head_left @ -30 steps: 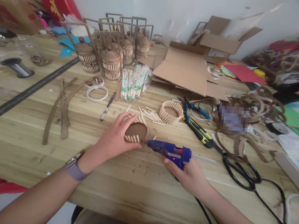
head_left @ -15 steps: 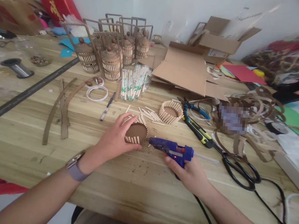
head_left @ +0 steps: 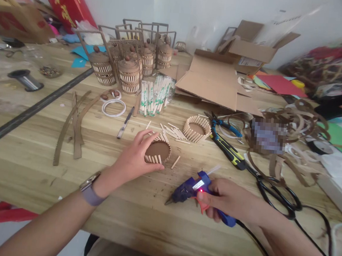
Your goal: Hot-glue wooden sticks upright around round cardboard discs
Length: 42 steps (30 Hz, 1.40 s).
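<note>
My left hand (head_left: pixel 136 155) is closed around the side of a small round cardboard base (head_left: pixel 158 150), thumb in front and fingers behind. Short wooden sticks stand along part of the base's rim. In my right hand (head_left: pixel 221 199) is a blue hot glue gun (head_left: pixel 188 188), its red light on and its nozzle pointing down and left above the table. One loose stick (head_left: pixel 175 162) lies just right of the base. Behind it are a pile of loose sticks (head_left: pixel 173 132) and a second round base (head_left: pixel 197 128) ringed with upright sticks.
Several lidded stick baskets (head_left: pixel 129 75) with tall handles stand at the back, with wrapped sticks (head_left: pixel 155 95) before them. Pliers (head_left: pixel 225 126), a utility knife (head_left: pixel 228 151) and black scissors (head_left: pixel 280 198) lie to the right. A craft knife (head_left: pixel 125 123) and brown strips (head_left: pixel 77 129) lie left.
The glue gun has moved away from the base, toward me, and its nozzle has turned downward. My left hand still holds the base. The loose stick beside it now shows fully.
</note>
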Tool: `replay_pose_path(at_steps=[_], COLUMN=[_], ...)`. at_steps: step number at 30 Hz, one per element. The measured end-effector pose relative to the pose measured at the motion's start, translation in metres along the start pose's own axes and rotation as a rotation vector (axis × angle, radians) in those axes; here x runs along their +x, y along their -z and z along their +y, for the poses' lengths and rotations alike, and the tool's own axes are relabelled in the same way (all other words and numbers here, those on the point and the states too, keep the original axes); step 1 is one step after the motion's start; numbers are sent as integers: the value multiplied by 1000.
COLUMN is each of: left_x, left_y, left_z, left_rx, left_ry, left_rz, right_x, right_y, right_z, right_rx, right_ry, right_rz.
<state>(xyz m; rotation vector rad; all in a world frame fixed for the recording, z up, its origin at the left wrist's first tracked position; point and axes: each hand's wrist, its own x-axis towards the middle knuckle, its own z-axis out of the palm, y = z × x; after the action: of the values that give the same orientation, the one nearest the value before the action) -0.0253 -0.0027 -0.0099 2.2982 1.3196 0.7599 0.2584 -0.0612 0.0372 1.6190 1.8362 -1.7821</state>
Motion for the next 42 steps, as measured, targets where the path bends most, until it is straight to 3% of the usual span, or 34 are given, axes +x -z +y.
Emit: replay_pose_path(at_steps=[4, 7, 9, 12, 15, 18, 22, 31, 42], left_x=[0, 1, 1, 1, 1, 1, 0, -2, -3], left_y=[1, 0, 0, -1, -1, -2, -3, -8, -10], left_z=[0, 0, 0, 0, 0, 1, 3, 8, 7], left_rx=[0, 1, -2, -7, -16, -9, 26, 122, 108], left_ry=[23, 31, 26, 14, 10, 10, 6, -41, -53], left_rz=[-16, -27, -22, -3, 1, -5, -22, -65, -52], right_x=[-10, 0, 16, 41, 56, 61, 58, 49, 64], right_y=[10, 15, 16, 13, 7, 3, 6, 8, -8], right_z=[-20, -34, -42, -50, -52, -47, -41, -55, -52], right_rx=[-722, -976, -1047, -1154, -1255, -1310, -1206, -270, -321], right_ry=[-79, -7, 243, 576, 653, 659, 639, 563, 587], right_rz=[379, 595, 623, 468, 403, 470, 540, 419, 455])
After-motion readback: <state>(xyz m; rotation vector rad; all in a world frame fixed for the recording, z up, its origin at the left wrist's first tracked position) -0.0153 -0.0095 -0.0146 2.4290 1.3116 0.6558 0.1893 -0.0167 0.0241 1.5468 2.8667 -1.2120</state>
